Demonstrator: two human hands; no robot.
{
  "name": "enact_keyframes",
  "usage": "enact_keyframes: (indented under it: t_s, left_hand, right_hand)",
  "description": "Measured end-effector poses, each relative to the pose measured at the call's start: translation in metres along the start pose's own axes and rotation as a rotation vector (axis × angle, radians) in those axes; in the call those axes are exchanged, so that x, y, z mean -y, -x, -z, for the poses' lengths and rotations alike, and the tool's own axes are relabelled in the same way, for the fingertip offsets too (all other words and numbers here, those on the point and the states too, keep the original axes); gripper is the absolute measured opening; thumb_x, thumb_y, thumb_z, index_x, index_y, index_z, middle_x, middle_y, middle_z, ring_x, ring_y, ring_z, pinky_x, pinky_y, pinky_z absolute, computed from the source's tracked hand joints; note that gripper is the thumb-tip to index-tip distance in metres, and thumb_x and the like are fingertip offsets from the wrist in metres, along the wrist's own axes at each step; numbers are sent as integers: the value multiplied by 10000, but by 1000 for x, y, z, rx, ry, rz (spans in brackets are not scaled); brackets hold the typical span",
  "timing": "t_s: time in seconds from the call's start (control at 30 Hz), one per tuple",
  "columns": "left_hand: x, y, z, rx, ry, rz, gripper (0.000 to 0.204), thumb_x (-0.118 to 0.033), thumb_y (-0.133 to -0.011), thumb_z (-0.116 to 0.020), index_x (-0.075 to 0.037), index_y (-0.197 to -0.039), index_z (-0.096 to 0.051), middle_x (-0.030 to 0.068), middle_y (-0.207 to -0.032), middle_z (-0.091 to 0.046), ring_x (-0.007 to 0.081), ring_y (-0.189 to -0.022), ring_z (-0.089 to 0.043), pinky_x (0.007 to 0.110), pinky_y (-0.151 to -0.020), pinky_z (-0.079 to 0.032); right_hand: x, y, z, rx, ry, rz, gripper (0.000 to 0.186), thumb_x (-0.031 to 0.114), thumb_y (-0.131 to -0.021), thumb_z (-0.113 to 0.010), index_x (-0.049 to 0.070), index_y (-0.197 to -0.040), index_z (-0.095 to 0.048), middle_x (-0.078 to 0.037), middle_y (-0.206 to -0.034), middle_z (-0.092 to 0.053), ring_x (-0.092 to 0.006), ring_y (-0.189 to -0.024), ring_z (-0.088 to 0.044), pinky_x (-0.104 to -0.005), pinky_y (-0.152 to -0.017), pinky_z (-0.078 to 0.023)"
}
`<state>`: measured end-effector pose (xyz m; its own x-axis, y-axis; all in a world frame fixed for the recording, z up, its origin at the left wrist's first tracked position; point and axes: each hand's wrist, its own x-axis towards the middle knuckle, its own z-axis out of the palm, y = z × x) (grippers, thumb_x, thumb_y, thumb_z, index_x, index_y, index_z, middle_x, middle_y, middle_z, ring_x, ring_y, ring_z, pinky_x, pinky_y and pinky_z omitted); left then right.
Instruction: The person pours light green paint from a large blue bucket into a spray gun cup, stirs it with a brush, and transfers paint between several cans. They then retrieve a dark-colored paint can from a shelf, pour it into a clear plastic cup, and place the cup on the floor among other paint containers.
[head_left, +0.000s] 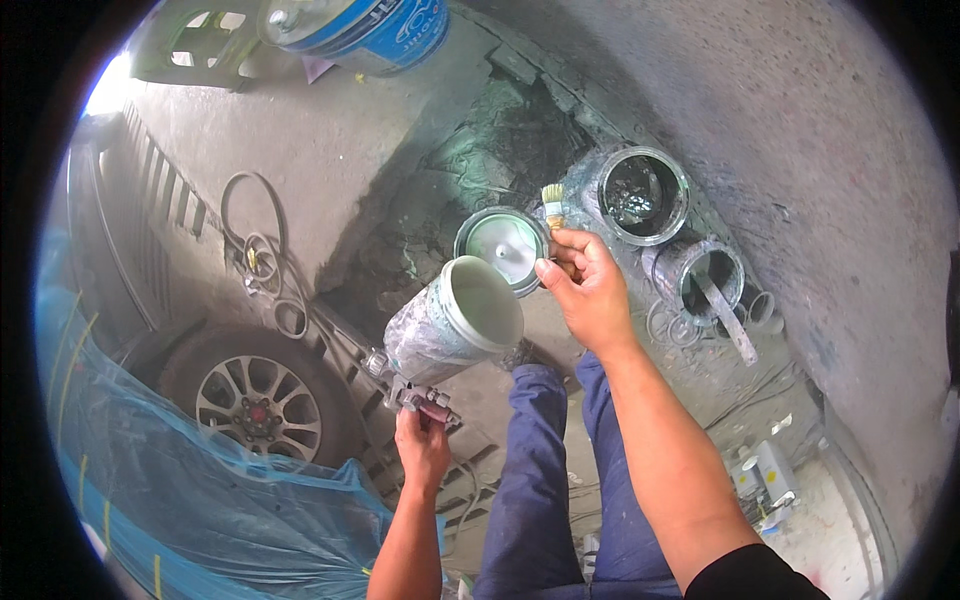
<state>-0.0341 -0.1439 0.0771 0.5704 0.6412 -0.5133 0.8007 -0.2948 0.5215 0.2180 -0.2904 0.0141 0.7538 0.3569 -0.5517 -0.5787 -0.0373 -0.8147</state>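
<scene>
My left hand is closed around the handle of a spray gun. Its paint-smeared white cup tilts to the right, and the round mouth is uncovered. Held up beside that mouth is a round lid, dark at the rim and pale green inside, with a small nub in the middle. My right hand pinches the lid's right edge between thumb and fingers. A small paintbrush also sticks up from the same fingers, bristles upward; its handle is mostly hidden.
An open can of dark liquid stands by the right wall. Nearer is a smaller pot with a stirring stick. To the left are a wheel, blue plastic sheeting and a coiled hose. A blue bucket stands far back.
</scene>
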Motion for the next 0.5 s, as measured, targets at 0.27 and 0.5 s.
enact_keyframes:
  t_s: [0.27,0.5]
  left_hand:
    - [-9,11,7,-25,-145,58,154,-12,-814,-603,-32,-966,-601,157,-859,-612,342,-821,-593,419,-735,-460]
    - [-10,20,3,-27,-109,134,157,-6,-794,-588,-15,-950,-598,174,-876,-624,361,-829,-606,415,-749,-471]
  right_hand:
    - [-4,0,3,14,-39,-7,422,51,-896,-675,-23,-1259,-474,-107,-1121,-630,-93,-939,-583,-250,-838,-485]
    - [-11,0,5,-17,-36,10,425,91,-877,-692,-36,-1243,-517,-134,-1096,-661,-120,-936,-624,-278,-824,-518]
